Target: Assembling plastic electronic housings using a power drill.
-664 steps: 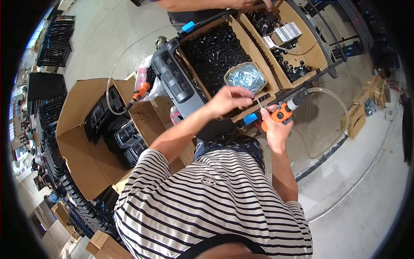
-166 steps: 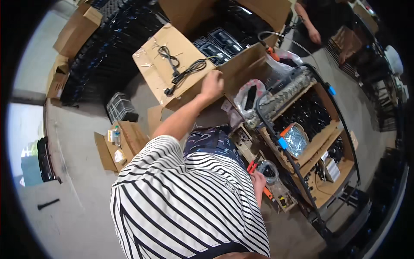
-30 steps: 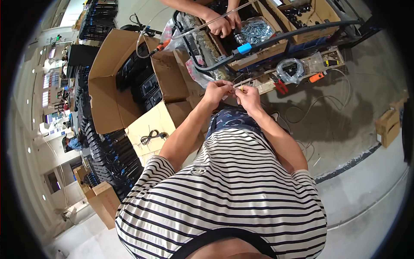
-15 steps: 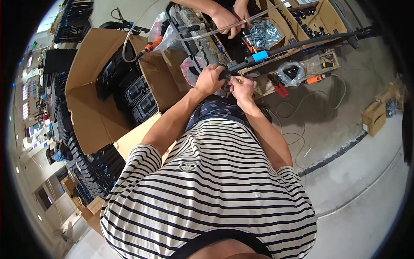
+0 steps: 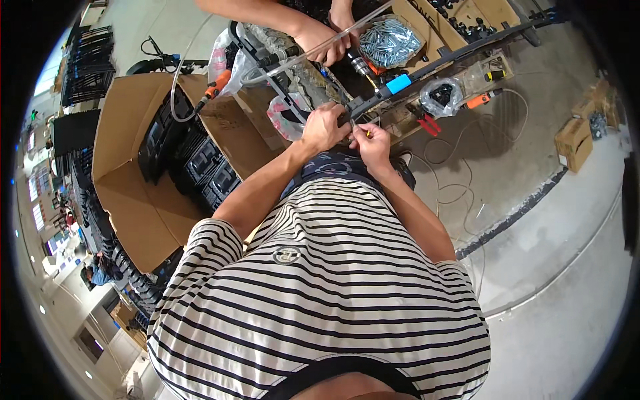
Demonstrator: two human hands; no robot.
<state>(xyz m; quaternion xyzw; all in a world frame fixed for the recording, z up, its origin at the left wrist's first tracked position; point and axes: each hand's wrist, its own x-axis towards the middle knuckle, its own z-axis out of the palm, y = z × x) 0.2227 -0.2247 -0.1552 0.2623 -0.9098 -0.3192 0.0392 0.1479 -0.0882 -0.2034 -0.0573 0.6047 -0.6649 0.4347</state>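
Observation:
My left hand (image 5: 325, 128) is closed around the near end of a black metal frame (image 5: 437, 65), which carries a bright blue band (image 5: 398, 84). Close beside it, my right hand (image 5: 372, 148) pinches a small piece with a yellow part (image 5: 369, 134); its kind is mostly hidden by the fingers. Across from me, another person's hands (image 5: 320, 40) hold a power screwdriver (image 5: 360, 65), its bit pointing down at the frame near the blue band. An open box of silver screws (image 5: 392, 41) sits just behind the frame.
A large cardboard box (image 5: 127, 180) with black plastic parts (image 5: 203, 167) stands at my left. An orange-handled air tool (image 5: 217, 85) lies by its flap. On a low shelf are red-handled pliers (image 5: 429, 125), a bag of black parts (image 5: 441, 97) and another orange tool (image 5: 481, 100). A hose (image 5: 467, 180) loops on the floor.
The whole view has shifted slightly. The other person's screwdriver has tilted, its bit now more exposed near the blue band. My hands stay together at the frame's end, with the yellow part showing more.

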